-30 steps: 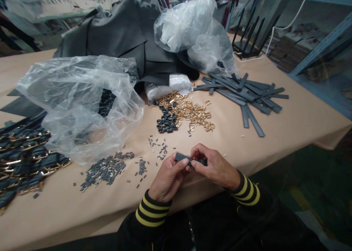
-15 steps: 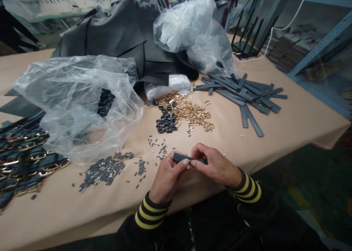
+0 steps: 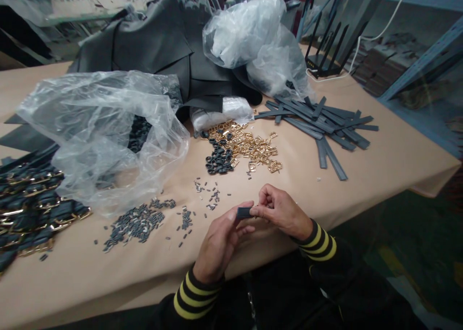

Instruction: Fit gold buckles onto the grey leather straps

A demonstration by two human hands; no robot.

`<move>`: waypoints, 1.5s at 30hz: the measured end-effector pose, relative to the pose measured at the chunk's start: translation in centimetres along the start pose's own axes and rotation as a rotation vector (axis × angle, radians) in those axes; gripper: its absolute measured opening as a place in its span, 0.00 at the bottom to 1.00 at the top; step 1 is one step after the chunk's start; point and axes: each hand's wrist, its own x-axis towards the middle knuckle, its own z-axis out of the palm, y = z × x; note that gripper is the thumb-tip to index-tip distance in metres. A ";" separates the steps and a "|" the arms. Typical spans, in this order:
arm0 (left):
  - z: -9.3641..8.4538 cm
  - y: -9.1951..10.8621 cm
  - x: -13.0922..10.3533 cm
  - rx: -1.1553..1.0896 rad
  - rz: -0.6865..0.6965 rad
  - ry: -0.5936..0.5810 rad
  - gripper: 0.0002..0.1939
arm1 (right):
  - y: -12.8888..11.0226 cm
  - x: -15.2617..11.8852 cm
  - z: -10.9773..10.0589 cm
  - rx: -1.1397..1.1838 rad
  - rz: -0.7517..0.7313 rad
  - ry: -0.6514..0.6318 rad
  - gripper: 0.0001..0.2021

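in the head view, the left hand [image 3: 217,243] lightly grips a short dark strap [image 3: 244,213] at one end, its lower fingers loosely spread, while the right hand [image 3: 285,213] pinches the other end between thumb and bent forefinger, a glint of gold-coloured metal beside the fingertips. the strap is above the near side of the desk [image 3: 300,190], with gold-coloured buckles [image 3: 257,149] and black loops [image 3: 219,161] lying beyond it.
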 end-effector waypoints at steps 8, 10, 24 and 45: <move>-0.7 -0.4 0.3 -0.318 -0.226 -0.132 0.10 | -1.2 -0.4 0.5 -0.068 -0.081 -0.081 0.11; -0.9 -0.4 0.3 -0.332 -0.267 -0.198 0.11 | -1.3 -0.5 0.4 -0.108 -0.084 -0.098 0.11; -1.8 -0.9 1.6 0.141 -0.007 0.038 0.11 | -1.0 0.3 -1.8 -0.080 0.106 -0.466 0.07; -3.9 0.7 2.7 0.447 0.019 0.155 0.13 | -3.5 7.5 0.1 -0.680 -0.291 -0.244 0.07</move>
